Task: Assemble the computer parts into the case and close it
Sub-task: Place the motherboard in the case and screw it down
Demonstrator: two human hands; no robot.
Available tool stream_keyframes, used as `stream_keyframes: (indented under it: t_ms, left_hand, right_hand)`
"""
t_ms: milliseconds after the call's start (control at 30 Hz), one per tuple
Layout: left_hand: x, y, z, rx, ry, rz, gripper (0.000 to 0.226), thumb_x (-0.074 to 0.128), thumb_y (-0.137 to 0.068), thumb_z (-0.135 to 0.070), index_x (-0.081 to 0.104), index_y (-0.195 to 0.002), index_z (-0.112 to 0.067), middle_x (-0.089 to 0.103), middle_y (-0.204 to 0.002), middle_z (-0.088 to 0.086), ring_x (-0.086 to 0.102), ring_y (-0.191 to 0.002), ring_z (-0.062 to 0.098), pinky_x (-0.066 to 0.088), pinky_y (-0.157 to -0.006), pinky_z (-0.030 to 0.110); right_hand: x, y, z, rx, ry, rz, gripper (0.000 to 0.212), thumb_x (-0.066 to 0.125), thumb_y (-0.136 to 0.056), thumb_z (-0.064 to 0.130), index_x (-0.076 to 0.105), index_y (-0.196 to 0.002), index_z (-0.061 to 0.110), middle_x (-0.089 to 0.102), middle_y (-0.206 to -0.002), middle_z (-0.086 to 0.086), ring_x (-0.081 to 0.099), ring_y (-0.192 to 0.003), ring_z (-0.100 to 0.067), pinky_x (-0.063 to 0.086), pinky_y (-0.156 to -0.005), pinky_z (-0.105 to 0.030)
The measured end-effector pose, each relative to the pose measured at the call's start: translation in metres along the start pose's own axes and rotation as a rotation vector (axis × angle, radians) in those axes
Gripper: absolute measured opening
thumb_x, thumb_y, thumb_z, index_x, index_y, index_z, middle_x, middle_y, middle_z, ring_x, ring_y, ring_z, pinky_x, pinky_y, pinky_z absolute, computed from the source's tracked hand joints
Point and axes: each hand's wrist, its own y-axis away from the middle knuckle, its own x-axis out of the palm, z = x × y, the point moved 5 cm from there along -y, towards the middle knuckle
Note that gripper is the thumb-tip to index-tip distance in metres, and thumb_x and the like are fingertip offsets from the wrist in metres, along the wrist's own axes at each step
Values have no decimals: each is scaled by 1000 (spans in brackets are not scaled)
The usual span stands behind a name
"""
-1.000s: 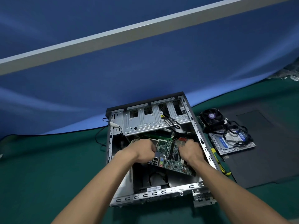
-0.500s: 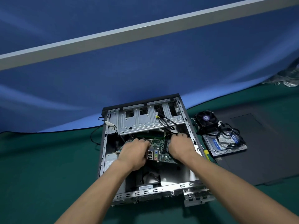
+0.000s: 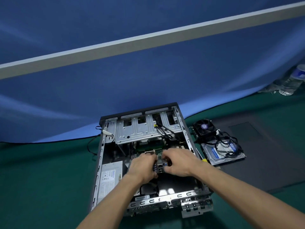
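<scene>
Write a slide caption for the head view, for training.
Both hands seat the motherboard inside the open case.

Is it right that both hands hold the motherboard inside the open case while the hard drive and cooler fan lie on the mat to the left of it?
Not quite: the head view shows the hard drive and cooler fan right of the case, not left. Both the left hand and right hand hold the motherboard.

Both forearms reach forward, left hand (image 3: 143, 164) and right hand (image 3: 179, 161) close together, fingers curled.

green table (image 3: 41, 179) carries open case (image 3: 100, 162), dark panel (image 3: 272, 154), bottle (image 3: 292, 81).
</scene>
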Motion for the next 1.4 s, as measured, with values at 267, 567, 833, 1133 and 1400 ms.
stream_keyframes:
  t_ms: [267, 567, 833, 1133, 1400]
  left_hand:
    - [20, -10, 4, -44, -32, -48, 39, 66, -81, -32, 51, -115, -19, 55, -118, 0, 48, -113, 21, 43, -84, 36]
    - [5, 19, 25, -42, 29, -299, 14, 50, -88, -25, 50, -100, -17, 54, -97, 1, 51, -87, 20, 40, -74, 29]
    - [56, 9, 18, -88, 229, 242, 32, 44, -88, -8, 58, -116, -9, 63, -116, 13, 59, -105, 29, 47, -89, 36]
    - [92, -18, 30, -133, -60, 485, 39, 46, -94, -17, 46, -133, -15, 53, -135, 7, 52, -122, 25, 40, -98, 37]
    - [85, -8, 35, -87, -306, 454, 27, 51, -92, -13, 61, -116, -6, 63, -122, 8, 59, -114, 26, 48, -91, 36]
  right_hand:
    - [24, -15, -3, 66, 18, -27, 39, 61, -90, 37, 49, -122, 19, 59, -120, -5, 58, -109, -27, 44, -89, -37]
    - [31, -28, -8, 173, -200, -113, 28, 60, -90, 41, 53, -110, 22, 63, -111, 1, 61, -97, -22, 39, -77, -32]
    - [32, -20, -5, 247, -354, -211, 30, 55, -94, 42, 50, -115, 21, 45, -108, 6, 53, -82, -16, 39, -74, -31]
    - [35, -22, -5, 288, -334, -178, 33, 53, -95, 41, 49, -120, 19, 41, -114, 4, 48, -79, -18, 36, -72, -30]
    - [34, -18, -3, 305, -337, -174, 35, 52, -95, 41, 47, -124, 20, 45, -118, 3, 47, -81, -16, 38, -76, -31]
